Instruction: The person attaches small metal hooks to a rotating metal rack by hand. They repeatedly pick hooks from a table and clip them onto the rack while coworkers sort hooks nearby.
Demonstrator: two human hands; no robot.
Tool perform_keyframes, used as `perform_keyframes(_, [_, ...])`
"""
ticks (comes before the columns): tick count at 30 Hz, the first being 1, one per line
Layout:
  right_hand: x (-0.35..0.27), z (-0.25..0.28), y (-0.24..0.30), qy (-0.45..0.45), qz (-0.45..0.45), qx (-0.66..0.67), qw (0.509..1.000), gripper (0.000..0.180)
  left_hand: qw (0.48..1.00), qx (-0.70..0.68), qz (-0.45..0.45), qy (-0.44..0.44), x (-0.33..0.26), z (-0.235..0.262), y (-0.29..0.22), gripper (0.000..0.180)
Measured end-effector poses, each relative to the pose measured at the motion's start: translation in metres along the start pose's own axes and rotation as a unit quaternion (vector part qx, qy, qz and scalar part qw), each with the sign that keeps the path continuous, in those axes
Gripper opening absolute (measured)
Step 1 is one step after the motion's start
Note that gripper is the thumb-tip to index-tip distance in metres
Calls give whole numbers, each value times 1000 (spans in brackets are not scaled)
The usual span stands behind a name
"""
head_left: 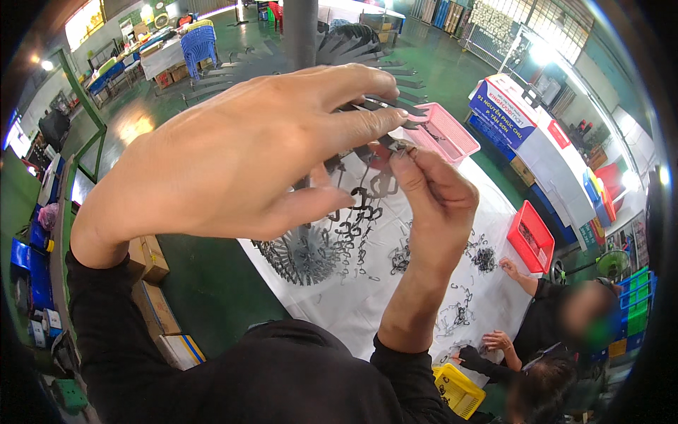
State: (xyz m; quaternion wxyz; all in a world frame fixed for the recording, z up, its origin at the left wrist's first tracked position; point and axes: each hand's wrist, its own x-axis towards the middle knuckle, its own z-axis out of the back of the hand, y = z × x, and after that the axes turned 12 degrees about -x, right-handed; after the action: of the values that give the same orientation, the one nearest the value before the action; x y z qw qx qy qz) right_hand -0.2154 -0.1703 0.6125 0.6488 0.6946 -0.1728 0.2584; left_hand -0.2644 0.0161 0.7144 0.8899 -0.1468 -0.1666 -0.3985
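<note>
My left hand (254, 148) fills the upper middle of the head view. Its fingers are stretched out and apart, their tips against the dark flat prongs (413, 113) of a round rack. Just right of those fingertips, my right hand (441, 198) pinches a small metal piece (400, 148) between thumb and finger, at the end of a prong. Strings of dark, hook-like links (360, 212) hang below my hands. A lower ring of the rack (304, 258) shows beneath, packed with dark pieces. My left hand hides much of the rack's upper part.
A grey post (301, 35) rises through the rack. Dark links lie in heaps (484, 259) on the white-covered table (494, 191). Pink (448, 134), red (531, 237) and yellow (459, 389) baskets stand around it. Two people work at the right, one person's hand (519, 272) near a heap. Cardboard boxes (155, 311) stand left.
</note>
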Motion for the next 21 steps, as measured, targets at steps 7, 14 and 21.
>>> perform_keyframes(7, [-11, -4, 8, 12, 54, -9, 998, 14, 993, -93, -67, 22, -2, 1, 10, 54])
perform_keyframes(14, [-13, 15, 4, -71, 39, 9, 997, 13, 999, -27, -26, -19, -8, -4, 3, 54])
perform_keyframes(21, [-4, 11, 2, 37, -28, -21, 999, 12, 997, 33, 28, -57, -7, -4, 1, 61])
